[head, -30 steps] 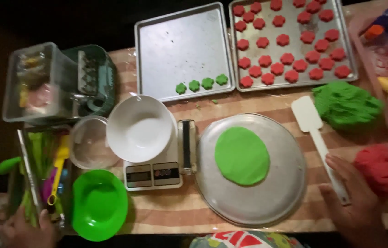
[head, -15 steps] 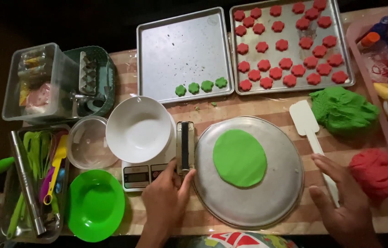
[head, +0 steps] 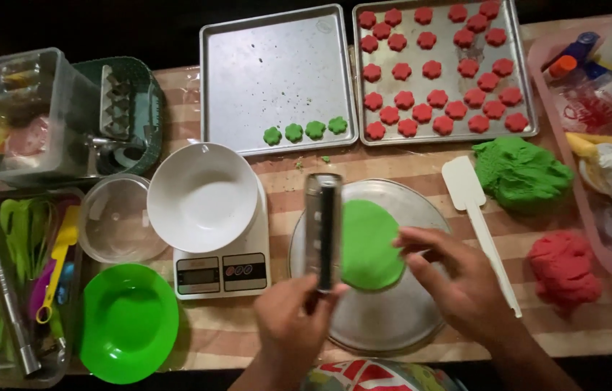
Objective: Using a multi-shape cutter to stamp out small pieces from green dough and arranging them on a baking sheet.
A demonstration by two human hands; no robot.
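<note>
- Hands first: left hand (head: pixel 293 326) is closed around the lower end of a long metal tool (head: pixel 322 230), a dark strip framed in shiny steel, held upright over the left rim of the round metal plate (head: pixel 385 329).
- Right hand (head: pixel 458 279) is open, fingers spread, fingertips (head: pixel 403 242) touching the right edge of the flat green dough disc (head: pixel 369 245); it clamps nothing.
- Green dough disc lies on the round metal plate, just right of the tool.
- White spatula (head: pixel 478 224) lies on the striped table (head: pixel 233 333) just right of the plate, its handle passing beside the right hand.
- Lump of green dough (head: pixel 523 174) sits beyond the spatula; lump of red dough (head: pixel 565 266) lies below it, near the right wrist.
- Left baking tray (head: pixel 277 72) carries 4 green flower shapes (head: pixel 304 132) in a row along its near edge.
- Right baking tray (head: pixel 526 123) is filled with red flower shapes (head: pixel 432 70).
- White bowl (head: pixel 203 197) rests on a white kitchen scale (head: pixel 222 274), just left of the tool.
- Clear bowl (head: pixel 117 219) and green bowl (head: pixel 128 322) sit further left.
- Utensil bin (head: pixel 20 289) at the far left holds coloured tools.
</note>
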